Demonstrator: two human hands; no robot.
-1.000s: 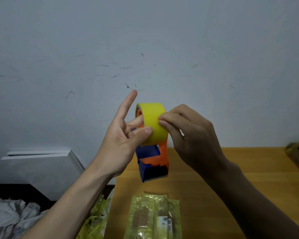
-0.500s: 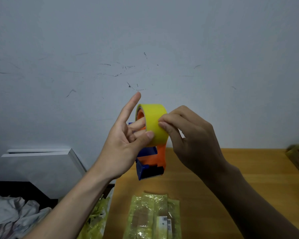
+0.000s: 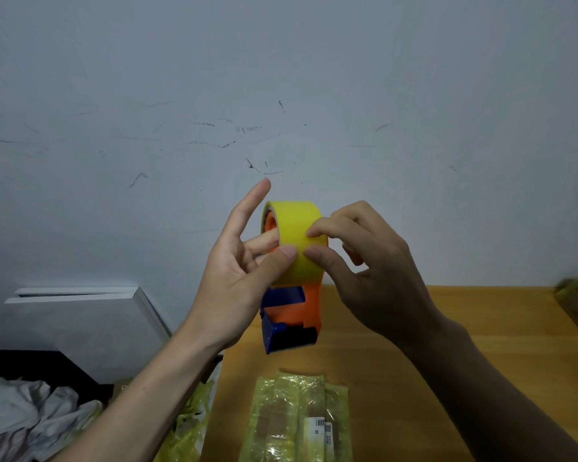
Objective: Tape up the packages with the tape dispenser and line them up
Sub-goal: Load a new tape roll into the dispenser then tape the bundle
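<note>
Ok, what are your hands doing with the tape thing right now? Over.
Left hand holding tape dispenser up. Right hand pinching at yellow roll. Package waiting on table. Nothing blocking.

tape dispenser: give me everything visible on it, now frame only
The orange and blue plastic tape dispenser is held in the air above the wooden table, roll end up. It carries a wide yellow tape roll on an orange hub; a blue cutter head with a dark blade edge points down. The left hand grips it, thumb on the roll face, index finger raised clear. The right hand pinches the roll face with thumb and fingers.
</note>
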